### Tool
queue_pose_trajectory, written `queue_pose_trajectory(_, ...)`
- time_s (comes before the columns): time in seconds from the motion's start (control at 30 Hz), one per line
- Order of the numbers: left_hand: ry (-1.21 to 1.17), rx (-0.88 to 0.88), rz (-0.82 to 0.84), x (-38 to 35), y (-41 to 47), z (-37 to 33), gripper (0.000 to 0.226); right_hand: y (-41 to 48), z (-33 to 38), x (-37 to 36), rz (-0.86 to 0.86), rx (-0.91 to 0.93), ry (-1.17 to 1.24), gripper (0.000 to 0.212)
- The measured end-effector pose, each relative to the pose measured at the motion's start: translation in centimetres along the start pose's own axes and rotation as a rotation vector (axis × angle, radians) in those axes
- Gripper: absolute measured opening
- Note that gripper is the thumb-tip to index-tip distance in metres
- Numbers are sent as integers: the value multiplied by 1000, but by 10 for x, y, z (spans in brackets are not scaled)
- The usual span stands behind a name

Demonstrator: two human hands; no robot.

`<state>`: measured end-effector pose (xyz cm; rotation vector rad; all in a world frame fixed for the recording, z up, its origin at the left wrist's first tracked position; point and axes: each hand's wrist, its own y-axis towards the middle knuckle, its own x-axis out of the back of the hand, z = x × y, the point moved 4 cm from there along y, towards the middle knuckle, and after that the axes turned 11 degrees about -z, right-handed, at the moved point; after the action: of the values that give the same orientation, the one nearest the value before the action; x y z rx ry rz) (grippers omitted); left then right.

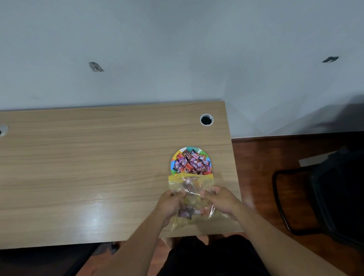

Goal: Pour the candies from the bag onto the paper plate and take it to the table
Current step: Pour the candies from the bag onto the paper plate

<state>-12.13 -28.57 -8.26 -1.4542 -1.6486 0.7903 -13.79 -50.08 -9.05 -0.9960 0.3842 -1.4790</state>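
1. Toward the bench's (71,167) right edge, at about 3 o'clock on its pale wood-grain top, sat the round paper plate with a rainbow-coloured rim (172,160), heaped with red and purple wrapped candies (192,162).
2. Just at the plate's 6 o'clock, the clear yellow-tinted plastic bag (180,184) lay tipped with its yellow mouth band over the plate's near rim, mouth pointing to 12 o'clock.
3. The left hand (169,204) was clenched on the bag's left side and the right hand (222,199) on its right side, both gathering the plastic near the middle.
4. Pouring looked mostly done: the bulk of the candies was on the plate, heaped up to its rim.
5. A smaller cluster of wrapped pieces (192,210) remained inside the bag, low between the two hands, toward its closed end at 6 o'clock.
6. Left to do, by my reading: shake out those last pieces, set the bag aside, and carry the plate to the table; which table is meant could not be told.
7. No candy appeared spilled on the bench around the plate.
8. Two round cable holes, one (206,119) at 12 o'clock of the plate, stood well apart from it.
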Motion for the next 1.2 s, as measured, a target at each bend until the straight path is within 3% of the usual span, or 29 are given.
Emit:
queue_pose_trajectory(0.4, -29, 39, 18, 6, 1, -1, 29, -8, 5, 5, -20, -12, 19, 39)
queue_pose_trajectory(0.63, -53, 25, 80, 8, -5, -9, 35, -9, 0, 5, -21, -54, 3, 60)
queue_pose_trajectory(0.73, -74, -4, 95, 12, -5, -13, 45, -18, 11, 8, -37, -56, 29, 40)
queue_pose_trajectory(0.83, -81, -77, 118, 17, -9, -21, 63, -24, 22, 10, -55, -31, 60, 34)
queue_pose_trajectory(1.03, -149, -324, 36, 39, -20, -51, 29, -49, 53, 12, -56, 51, 189, 33)
queue_pose_trajectory(1.2, -209, -466, 64, 71, -27, -84, 21, -50, 71, 27, -206, 197, 242, 31)
